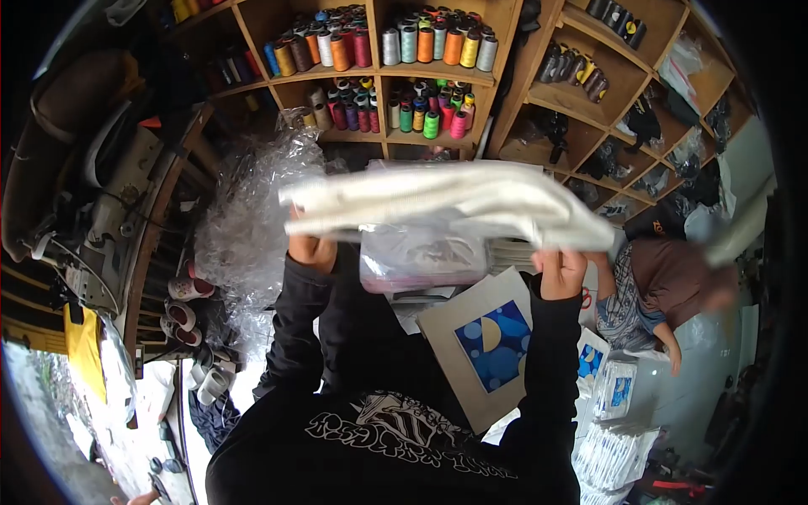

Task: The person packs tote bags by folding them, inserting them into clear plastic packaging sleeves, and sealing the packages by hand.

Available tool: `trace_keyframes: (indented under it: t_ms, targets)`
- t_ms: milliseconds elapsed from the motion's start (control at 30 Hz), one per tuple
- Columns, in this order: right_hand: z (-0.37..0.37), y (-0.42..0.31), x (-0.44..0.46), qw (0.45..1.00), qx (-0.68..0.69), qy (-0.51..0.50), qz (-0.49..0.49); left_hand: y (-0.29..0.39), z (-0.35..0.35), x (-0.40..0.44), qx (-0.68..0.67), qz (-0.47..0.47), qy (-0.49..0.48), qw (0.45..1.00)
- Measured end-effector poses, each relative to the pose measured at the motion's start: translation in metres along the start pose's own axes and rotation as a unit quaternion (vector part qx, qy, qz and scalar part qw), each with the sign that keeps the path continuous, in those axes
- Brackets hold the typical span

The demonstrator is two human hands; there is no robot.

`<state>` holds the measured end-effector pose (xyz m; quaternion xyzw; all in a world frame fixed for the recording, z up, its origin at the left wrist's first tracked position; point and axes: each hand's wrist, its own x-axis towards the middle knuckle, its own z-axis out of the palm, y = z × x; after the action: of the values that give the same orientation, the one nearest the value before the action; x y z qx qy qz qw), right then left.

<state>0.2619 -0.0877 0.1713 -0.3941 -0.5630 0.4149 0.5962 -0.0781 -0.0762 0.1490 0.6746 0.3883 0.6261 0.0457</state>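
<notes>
A cream-white folded cloth, smeared by motion, is stretched between my two hands at about chest height. At its left end, my left hand is closed on the lower edge. My right hand pinches the cloth near its right end, with the thumb raised. Below the cloth lies a stack in clear plastic wrapping. Against my right forearm rests a beige flat piece with a blue patterned print. What kind of article the cloth is, I cannot tell.
Crumpled clear plastic is heaped on the left, near a sewing machine. Wooden shelves with thread cones stand ahead. Another person sits at right, near stacked white packets. Shoes sit at left.
</notes>
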Motion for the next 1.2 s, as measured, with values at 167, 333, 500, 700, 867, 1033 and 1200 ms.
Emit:
trace_keyframes:
  t_ms: [167,333,500,700,867,1033,1200]
  targets:
    - [0.012,-0.033,0.008,0.959,-0.229,0.066,-0.156,0.033,-0.007,0.016,0.018,-0.157,-0.061,0.986]
    - [0.020,-0.026,0.004,0.973,-0.170,0.124,-0.095,0.031,0.011,0.015,-0.176,-0.266,0.094,0.943]
    - [0.036,-0.016,0.001,0.989,-0.050,0.138,-0.025,0.018,0.026,0.002,-0.215,-0.266,0.125,0.931]
    - [0.033,0.002,-0.007,0.991,-0.050,0.123,-0.014,0.023,0.041,-0.014,-0.247,-0.336,0.128,0.900]
    - [0.028,-0.002,-0.013,0.990,-0.077,0.110,-0.034,0.023,0.043,-0.022,-0.228,-0.312,0.099,0.917]
    - [0.023,-0.010,-0.022,0.987,-0.088,0.128,-0.038,0.009,0.040,-0.027,-0.301,-0.331,0.103,0.888]
    - [0.038,-0.044,-0.039,0.937,-0.270,0.082,-0.205,0.007,0.030,-0.017,-0.316,-0.349,0.124,0.873]
